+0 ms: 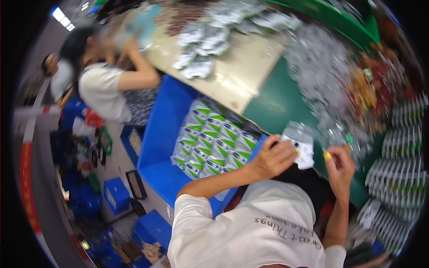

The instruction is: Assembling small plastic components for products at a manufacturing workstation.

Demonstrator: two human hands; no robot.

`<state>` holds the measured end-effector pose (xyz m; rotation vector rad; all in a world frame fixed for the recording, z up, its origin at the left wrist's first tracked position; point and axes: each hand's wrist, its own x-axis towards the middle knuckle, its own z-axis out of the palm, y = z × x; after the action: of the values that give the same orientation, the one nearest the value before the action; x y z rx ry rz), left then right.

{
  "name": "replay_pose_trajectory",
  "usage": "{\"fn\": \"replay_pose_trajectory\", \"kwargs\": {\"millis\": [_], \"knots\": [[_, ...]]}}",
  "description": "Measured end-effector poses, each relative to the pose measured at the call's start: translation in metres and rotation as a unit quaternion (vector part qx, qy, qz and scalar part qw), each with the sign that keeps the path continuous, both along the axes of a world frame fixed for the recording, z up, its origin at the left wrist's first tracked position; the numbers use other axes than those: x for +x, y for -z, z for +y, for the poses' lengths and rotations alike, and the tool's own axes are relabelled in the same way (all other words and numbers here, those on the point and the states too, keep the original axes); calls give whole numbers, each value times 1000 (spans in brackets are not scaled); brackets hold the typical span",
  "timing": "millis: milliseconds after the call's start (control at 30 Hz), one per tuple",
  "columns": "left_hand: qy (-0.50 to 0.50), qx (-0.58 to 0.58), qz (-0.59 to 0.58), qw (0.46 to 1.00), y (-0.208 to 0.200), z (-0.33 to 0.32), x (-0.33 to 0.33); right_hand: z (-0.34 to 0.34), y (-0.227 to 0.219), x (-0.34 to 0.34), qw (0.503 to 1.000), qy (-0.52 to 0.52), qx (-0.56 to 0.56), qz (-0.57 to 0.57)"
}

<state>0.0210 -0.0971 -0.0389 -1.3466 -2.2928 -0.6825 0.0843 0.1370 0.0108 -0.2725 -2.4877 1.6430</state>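
My left hand (273, 157) is closed on a small white card pack (305, 154) with a greyish, see-through upper part. The pack hangs over the edge of the green work surface (272, 100). To its right, apart from it, my right hand (340, 169) has its fingers curled together; anything in them is too small or hidden to name. A yellow covering shows on a fingertip of each hand. Clear plastic pieces (319, 71) lie heaped beyond my hands, with red and orange small parts (371, 87) beside them.
On my left, a blue crate (156, 156) holds rows of green-and-white packs (214, 138). More silver-white packs (201, 44) lie on the cream tabletop (241, 67). Stacked cards (397, 178) line the right side. A green bin (330, 20) stands at the back. A co-worker (105, 85) works at far left.
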Motion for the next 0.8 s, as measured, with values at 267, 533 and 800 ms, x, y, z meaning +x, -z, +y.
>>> {"fn": "replay_pose_trajectory", "kwargs": {"millis": [267,533,800], "knots": [[0,-15,-108,994,8,4,-2,-21,6,-21,972,-79,181,124],[6,-24,-92,995,3,9,0,-35,21,-40,907,-175,373,88],[72,122,-187,972,-2,20,-84,-35,12,-35,911,-197,356,75]]}}
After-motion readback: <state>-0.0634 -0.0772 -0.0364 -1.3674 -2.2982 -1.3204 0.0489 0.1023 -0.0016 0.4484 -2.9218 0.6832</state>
